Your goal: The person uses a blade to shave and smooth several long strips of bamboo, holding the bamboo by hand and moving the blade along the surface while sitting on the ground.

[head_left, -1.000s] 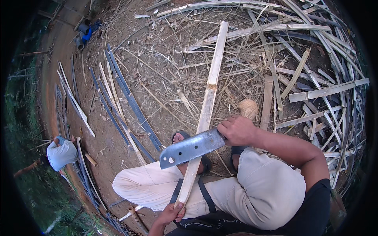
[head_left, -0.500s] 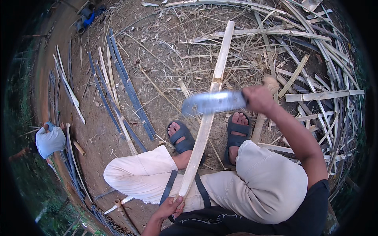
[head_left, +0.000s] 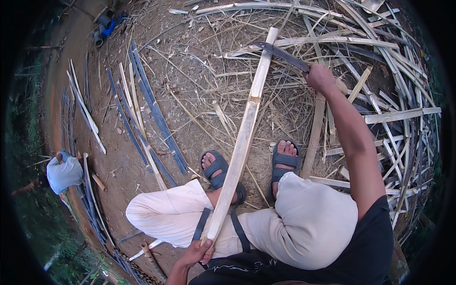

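A long split bamboo strip (head_left: 242, 135) slopes from my lap up across the ground in front of me, pale inner face up, with a brown node partway along. My left hand (head_left: 197, 251) grips its near end, thumb on top. In my right hand (head_left: 321, 77) is a machete (head_left: 285, 58), fingers wrapped around its handle. The dark blade lies across the strip close to its far end, tip pointing left. Part of the handle is hidden by my fist.
Bamboo strips and shavings pile up on the right (head_left: 401, 116). Dark green-black strips (head_left: 156, 107) lie on the dirt at left. My sandalled feet (head_left: 286, 159) flank the strip. Another person (head_left: 64, 172) crouches at far left. A blue object and dark tubes (head_left: 105, 28) lie at the upper left.
The machete has moved from mid-strip, where it was blurred, out to the strip's far end. My right arm has stretched forward. The strip's near end has shifted slightly left.
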Action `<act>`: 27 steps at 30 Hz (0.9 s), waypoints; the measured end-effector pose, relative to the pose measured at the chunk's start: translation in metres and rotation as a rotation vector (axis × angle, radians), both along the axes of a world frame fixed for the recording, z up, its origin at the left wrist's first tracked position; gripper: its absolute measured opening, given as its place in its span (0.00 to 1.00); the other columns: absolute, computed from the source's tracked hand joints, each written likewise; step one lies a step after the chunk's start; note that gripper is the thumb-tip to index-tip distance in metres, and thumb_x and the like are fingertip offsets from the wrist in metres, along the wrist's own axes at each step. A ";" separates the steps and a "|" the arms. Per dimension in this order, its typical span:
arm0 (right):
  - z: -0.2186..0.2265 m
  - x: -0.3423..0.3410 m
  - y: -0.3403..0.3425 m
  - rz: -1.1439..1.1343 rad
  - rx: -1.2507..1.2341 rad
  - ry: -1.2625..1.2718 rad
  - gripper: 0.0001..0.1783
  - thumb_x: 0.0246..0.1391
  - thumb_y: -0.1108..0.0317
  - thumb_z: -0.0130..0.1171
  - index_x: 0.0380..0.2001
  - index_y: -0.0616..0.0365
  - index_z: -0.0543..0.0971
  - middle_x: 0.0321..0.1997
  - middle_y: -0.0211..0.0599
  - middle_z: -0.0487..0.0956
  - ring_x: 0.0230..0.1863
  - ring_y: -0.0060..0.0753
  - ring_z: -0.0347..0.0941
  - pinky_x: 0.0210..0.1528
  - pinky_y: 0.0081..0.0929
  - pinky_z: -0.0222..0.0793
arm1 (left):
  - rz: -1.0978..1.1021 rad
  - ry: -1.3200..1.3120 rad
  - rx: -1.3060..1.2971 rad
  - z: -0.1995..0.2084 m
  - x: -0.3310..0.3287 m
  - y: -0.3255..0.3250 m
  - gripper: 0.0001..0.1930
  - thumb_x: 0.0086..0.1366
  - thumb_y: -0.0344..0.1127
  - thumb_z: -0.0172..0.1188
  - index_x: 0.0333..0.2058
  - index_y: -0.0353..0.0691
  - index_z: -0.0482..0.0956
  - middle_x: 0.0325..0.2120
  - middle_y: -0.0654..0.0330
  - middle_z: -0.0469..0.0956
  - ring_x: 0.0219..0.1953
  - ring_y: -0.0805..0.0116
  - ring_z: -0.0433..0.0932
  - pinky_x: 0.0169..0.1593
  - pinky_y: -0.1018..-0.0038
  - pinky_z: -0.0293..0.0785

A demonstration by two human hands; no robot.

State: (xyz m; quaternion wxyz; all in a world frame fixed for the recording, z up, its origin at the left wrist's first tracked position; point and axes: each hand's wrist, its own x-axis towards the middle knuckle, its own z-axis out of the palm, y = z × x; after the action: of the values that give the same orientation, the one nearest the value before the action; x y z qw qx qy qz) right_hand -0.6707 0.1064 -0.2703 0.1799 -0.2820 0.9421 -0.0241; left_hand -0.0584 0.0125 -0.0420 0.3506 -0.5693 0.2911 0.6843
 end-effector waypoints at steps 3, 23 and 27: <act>-0.003 0.016 -0.013 0.154 -0.109 -0.011 0.18 0.53 0.55 0.58 0.34 0.62 0.81 0.32 0.53 0.82 0.37 0.54 0.81 0.43 0.47 0.77 | 0.037 -0.039 0.020 -0.007 0.012 0.003 0.27 0.70 0.59 0.51 0.24 0.40 0.70 0.13 0.68 0.62 0.13 0.76 0.61 0.18 0.78 0.57; -0.012 0.009 -0.050 -0.029 -0.093 -0.049 0.15 0.54 0.63 0.54 0.30 0.66 0.82 0.33 0.58 0.82 0.36 0.57 0.82 0.40 0.48 0.78 | 0.144 -0.064 0.109 0.014 0.040 -0.018 0.25 0.70 0.58 0.52 0.27 0.38 0.71 0.14 0.66 0.63 0.13 0.76 0.60 0.18 0.78 0.53; 0.007 0.063 -0.081 0.191 -0.057 -0.105 0.13 0.52 0.68 0.52 0.32 0.63 0.84 0.36 0.55 0.83 0.38 0.52 0.83 0.42 0.43 0.79 | 0.188 -0.038 0.085 0.005 0.069 0.001 0.25 0.71 0.57 0.51 0.29 0.38 0.71 0.13 0.67 0.61 0.13 0.77 0.60 0.18 0.78 0.53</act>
State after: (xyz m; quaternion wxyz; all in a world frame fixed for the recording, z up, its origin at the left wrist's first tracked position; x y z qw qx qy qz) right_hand -0.6077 0.0253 -0.2634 0.2223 -0.3737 0.8992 -0.0485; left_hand 0.0104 0.0134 -0.0365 0.3143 -0.5913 0.2004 0.7152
